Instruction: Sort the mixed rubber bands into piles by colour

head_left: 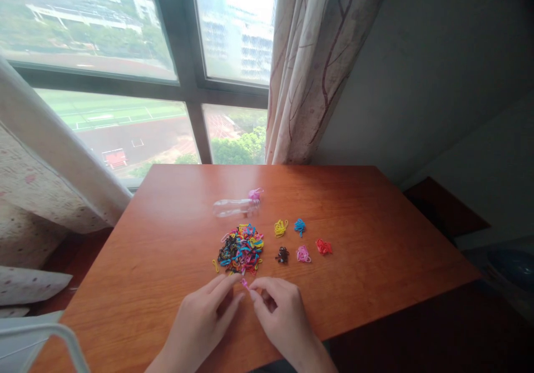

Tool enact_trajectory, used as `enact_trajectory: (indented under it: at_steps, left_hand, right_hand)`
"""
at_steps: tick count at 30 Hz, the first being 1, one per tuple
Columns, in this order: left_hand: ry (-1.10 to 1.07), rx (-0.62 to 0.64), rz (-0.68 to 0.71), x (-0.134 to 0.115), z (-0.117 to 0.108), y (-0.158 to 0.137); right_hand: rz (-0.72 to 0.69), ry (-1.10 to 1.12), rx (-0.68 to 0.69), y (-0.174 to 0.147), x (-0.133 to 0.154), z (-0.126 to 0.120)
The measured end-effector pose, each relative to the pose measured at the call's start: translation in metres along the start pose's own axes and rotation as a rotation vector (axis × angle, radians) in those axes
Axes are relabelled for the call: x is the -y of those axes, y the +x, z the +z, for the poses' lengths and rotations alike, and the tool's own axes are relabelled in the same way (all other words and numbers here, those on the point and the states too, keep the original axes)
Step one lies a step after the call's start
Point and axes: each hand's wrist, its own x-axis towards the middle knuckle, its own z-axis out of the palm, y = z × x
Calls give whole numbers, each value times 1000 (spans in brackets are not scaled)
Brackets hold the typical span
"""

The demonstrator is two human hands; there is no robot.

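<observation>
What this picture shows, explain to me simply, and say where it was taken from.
There is no machine here: these are a person's bare left hand and right hand, seen from a camera worn on the head, looking forward and down. On the wooden table lies a mixed pile of colored loops. To its right are five small groups: yellow, blue, dark, pink and red. Between the hands is a small pink loop; which hand pinches it is unclear.

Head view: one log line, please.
left hand: open beside pink band | right hand: seemingly pinching it | mixed band pile: beyond hands | single-colour clusters: right of pile
</observation>
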Motion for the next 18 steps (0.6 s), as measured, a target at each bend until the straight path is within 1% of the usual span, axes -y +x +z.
enact_trajectory:
  at_steps: [3, 7, 10, 13, 15, 18]
  left_hand:
    - [-84, 13, -14, 0, -2, 2]
    - [-150, 42, -19, -4, -7, 7]
    - [-172, 25, -11, -6, -10, 10]
    - [-171, -5, -4, -6, -10, 10]
    - [-159, -5, -7, -5, -9, 10]
    - [-121, 6, -5, -3, -7, 7]
  right_hand:
    - [18, 55, 24, -2, 4, 1]
    - [63, 108, 22, -4, 3, 0]
    - [95, 119, 20, -5, -1, -3]
    - [97, 91, 17, -7, -8, -9]
    - [90, 41, -15, -8, -16, -16]
    - [91, -69, -124, -8, -34, -31]
